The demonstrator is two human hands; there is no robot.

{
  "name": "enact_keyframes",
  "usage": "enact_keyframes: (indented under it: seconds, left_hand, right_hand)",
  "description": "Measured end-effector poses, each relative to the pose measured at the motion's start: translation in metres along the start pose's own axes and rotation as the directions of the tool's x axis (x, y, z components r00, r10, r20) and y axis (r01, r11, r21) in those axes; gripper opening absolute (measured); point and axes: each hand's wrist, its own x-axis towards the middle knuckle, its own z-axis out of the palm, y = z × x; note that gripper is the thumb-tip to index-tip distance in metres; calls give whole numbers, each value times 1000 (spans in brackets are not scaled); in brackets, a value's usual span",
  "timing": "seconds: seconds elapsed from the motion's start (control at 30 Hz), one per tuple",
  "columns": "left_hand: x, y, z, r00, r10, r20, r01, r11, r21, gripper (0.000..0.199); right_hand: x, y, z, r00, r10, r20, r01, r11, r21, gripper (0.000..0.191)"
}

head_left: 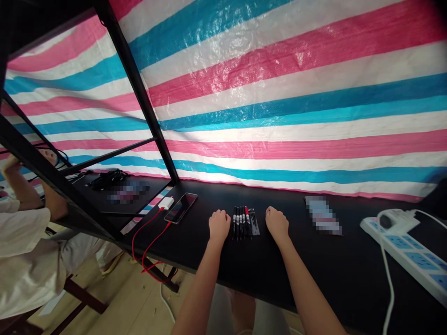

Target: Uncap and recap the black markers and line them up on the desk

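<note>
A row of several black markers [239, 223] lies side by side on the black tabletop [251, 260]. One pen with a red cap [247, 215] is among them, and thinner dark sticks [254, 221] lie at the right end. My left hand [219, 225] rests as a fist just left of the row, close to the outermost marker. To the right of the row, with a small gap, my right hand [277, 224] is also closed in a fist on the table. Nothing shows in either hand.
Left of my hands lies a phone [181, 208] beside a white charger [165, 203] with a red cable [138, 232]. A blurred packet [323, 215] and a white power strip [408, 251] are on the right. A black post [139, 93] and a seated person [28, 242] are left.
</note>
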Motion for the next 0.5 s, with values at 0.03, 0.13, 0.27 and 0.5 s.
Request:
enact_keyframes:
  seconds: [0.03,0.13,0.27,0.5]
  left_hand:
    - [0,0,0,1000,-3,4,3,1000,-1,22]
    - [-1,1,-2,1000,-17,8,18,1000,-4,23]
    - [-2,4,-5,1000,-10,-3,10,999,-40,33]
    - [-2,9,-10,995,-75,72,86,983,-164,31]
  right_hand:
    - [0,-1,0,1000,-6,0,6,1000,0,32]
    - [-3,-4,-1,999,-32,-2,32,999,13,32]
    - [-8,-13,-2,997,-82,-11,82,996,37,35]
    - [-9,-18,-1,998,-66,14,66,998,-8,31]
